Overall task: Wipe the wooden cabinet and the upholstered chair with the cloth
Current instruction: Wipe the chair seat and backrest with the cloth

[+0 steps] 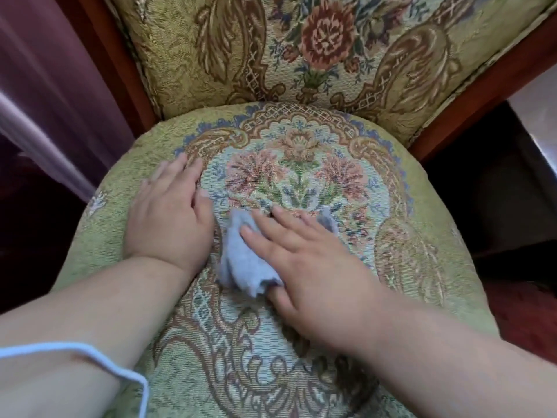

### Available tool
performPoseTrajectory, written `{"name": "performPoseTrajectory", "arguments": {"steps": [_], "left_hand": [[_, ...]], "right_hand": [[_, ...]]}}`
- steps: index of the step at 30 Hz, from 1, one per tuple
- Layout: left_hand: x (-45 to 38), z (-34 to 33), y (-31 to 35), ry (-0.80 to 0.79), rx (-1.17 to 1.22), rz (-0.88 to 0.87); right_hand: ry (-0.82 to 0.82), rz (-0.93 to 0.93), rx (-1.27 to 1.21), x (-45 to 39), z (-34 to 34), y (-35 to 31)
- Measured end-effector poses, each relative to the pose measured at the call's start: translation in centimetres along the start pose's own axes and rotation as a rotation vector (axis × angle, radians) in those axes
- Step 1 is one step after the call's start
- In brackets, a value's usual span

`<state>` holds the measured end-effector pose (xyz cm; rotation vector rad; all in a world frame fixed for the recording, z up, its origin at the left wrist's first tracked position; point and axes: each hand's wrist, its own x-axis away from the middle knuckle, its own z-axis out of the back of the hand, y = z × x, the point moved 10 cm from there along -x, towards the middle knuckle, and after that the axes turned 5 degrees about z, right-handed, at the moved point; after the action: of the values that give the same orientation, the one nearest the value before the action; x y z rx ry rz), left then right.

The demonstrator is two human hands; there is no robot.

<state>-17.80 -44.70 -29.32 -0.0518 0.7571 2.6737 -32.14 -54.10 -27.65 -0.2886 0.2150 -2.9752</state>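
The upholstered chair fills the view, its seat and back covered in green-gold floral fabric inside a reddish wooden frame. A crumpled pale blue-grey cloth lies on the middle of the seat. My right hand lies flat on top of the cloth and presses it to the seat, fingers spread and pointing up-left; the cloth sticks out on both sides of the hand. My left hand rests flat and empty on the seat just left of the cloth, fingers apart. The wooden cabinet is not in view.
The chair's wooden frame posts rise at the back left and back right. A purple curtain hangs to the left. Dark floor with red carpet shows at the right.
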Motion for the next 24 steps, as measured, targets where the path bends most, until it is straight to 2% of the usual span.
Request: {"name": "performPoseTrajectory", "arguments": {"steps": [3, 6, 9, 12, 16, 19, 21, 24], "left_hand": [[0.0, -0.1, 0.0, 0.006, -0.02, -0.009], [0.0, -0.4, -0.3, 0.006, -0.037, -0.012], [0.2, -0.6, -0.5, 0.001, -0.043, -0.019], [0.3, -0.6, -0.8, -0.001, -0.042, -0.014], [0.1, -0.5, -0.8, 0.009, -0.049, -0.02], [0.2, -0.6, -0.9, -0.002, -0.038, -0.014], [0.9, -0.8, -1.1, -0.02, -0.033, -0.015], [1.9, -1.3, -1.5, -0.085, -0.012, -0.003]], "right_hand": [[0.0, -0.027, 0.06, 4.9, -1.0, 0.3], [0.038, -0.201, 0.032, 6.4, -0.5, 4.8], [0.109, -0.382, -0.017, 5.0, 0.7, 9.8], [0.141, -0.402, -0.033, 0.6, 1.6, 13.0], [0.088, -0.296, -0.04, -7.2, 3.0, 13.6], [0.056, -0.194, -0.214, -10.3, 3.6, 10.2], [0.008, -0.061, -0.252, -9.8, 3.0, 5.7], [-0.073, 0.159, -0.159, -5.5, 0.6, -0.8]]}}
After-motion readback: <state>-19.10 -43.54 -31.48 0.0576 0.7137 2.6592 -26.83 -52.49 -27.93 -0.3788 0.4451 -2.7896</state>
